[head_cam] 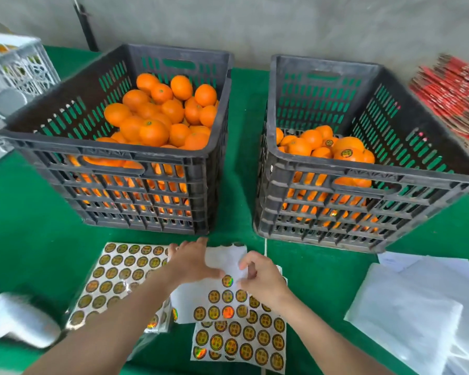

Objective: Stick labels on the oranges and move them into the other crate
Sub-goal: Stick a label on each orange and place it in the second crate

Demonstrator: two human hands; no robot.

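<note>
Pinching at the bare upper part of the part-used label sheet (222,257), our right hand (266,280) curls its fingers just beside the topmost label (227,280). Our left hand (192,262) lies with straight fingers on the same sheet, pressing it to the green table (38,239).

Beyond the hands stand two black crates. The left crate (106,151) is heaped with bare oranges (153,132). The right crate (363,169) holds fewer, and several are labelled oranges (348,154). Nearer us lie full label sheets (117,272).

We judge this to be the peeling step, as no orange is in hand yet. Whether a label is already lifted, we cannot tell. The next move calls for a clean peel without creasing the label, then a reach into the left crate.
</note>
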